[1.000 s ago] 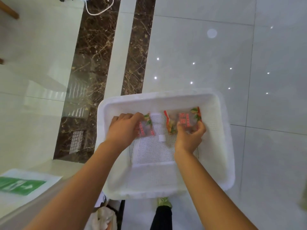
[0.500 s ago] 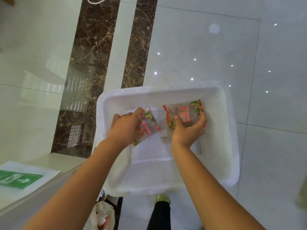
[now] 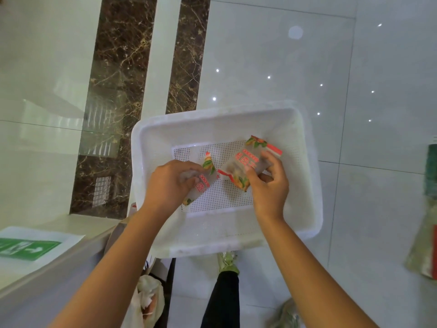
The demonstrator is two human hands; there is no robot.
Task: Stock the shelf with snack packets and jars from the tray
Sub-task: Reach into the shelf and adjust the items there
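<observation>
Two small clear plastic snack packets with red print and green-and-orange corners are inside the white rectangular plastic tray (image 3: 305,185), over its perforated bottom. The left hand (image 3: 169,183) has its fingers curled around the left packet (image 3: 204,183) and covers most of it; only the right part of this packet shows, near the middle of the tray. The right hand (image 3: 269,190) grips the right packet (image 3: 246,162), with the thumb on the printed face and the other fingers behind the packet. This packet is tilted, and its upper corner points toward the far right corner of the tray. The near corners of both packets come very close together above the tray's centre; whether they touch, or whether either packet rests on the tray bottom, cannot be told.

The tray stands on a glossy pale tiled floor (image 3: 283,67). Beyond its far left corner run two dark brown marble strips (image 3: 113,91). Left of the tray's near edge there is a pale counter (image 3: 82,226) with a green sign (image 3: 28,249) on it. Just at the near edge of the tray a light green shoe (image 3: 227,261) and a black trouser leg (image 3: 222,301) are seen.
</observation>
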